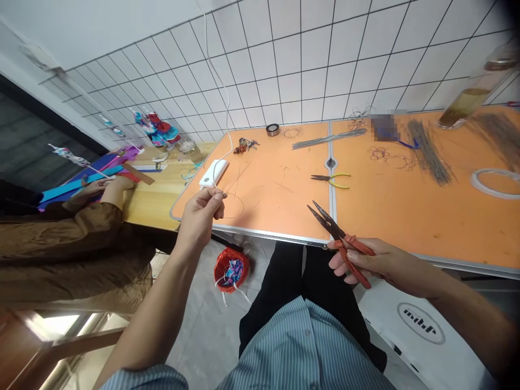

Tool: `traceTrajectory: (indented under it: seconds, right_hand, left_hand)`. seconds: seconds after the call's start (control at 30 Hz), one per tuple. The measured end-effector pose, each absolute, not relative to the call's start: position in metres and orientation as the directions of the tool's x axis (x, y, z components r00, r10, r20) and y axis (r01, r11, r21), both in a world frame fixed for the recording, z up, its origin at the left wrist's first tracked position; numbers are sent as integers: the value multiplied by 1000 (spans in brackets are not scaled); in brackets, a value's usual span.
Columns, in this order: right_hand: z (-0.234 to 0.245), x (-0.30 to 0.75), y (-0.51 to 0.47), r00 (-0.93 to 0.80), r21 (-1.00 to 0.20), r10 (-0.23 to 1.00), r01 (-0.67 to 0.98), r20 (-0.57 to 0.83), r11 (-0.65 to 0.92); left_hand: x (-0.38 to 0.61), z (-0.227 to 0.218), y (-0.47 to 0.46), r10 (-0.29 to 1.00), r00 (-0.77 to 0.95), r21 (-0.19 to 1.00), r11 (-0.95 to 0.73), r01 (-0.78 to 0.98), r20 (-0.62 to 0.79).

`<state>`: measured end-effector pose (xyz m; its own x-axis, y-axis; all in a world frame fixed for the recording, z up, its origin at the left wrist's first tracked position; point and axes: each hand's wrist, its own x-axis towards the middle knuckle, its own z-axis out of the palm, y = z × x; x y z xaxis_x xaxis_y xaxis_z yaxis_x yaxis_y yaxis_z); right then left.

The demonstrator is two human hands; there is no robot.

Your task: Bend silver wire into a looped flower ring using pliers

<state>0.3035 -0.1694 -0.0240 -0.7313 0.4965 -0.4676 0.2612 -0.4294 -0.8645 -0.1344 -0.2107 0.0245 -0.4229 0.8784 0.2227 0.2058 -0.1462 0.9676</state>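
Note:
My left hand (202,211) is raised over the near left corner of the orange table (406,216), its fingers pinched on a thin wire (232,196) that curls toward the tabletop. My right hand (368,264) is at the table's front edge, closed around the red handles of long-nosed pliers (337,234) whose dark jaws stand apart and point up-left. Yellow-handled pliers (333,179) lie on the table beyond them.
On the table: a white power strip (213,173), a tape roll (272,129), bundles of straight wire (429,151), wire coils (378,154), a bottle (467,103), a white ring (493,182). Another person in a brown sleeve (73,227) works at the left. A red basket (231,269) sits on the floor.

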Motion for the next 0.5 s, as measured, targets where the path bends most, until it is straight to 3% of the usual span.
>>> traceTrajectory:
  seconds: [0.13, 0.5]
  right_hand:
    - [-23, 314, -174, -707, -862, 515, 286, -484, -418]
    - [0, 289, -166, -711, -887, 533, 324, -458, -330]
  left_hand:
    - [-124, 24, -202, 889, -438, 991, -129, 40, 133]
    - [-104, 27, -166, 936, -349, 984, -101, -144, 45]
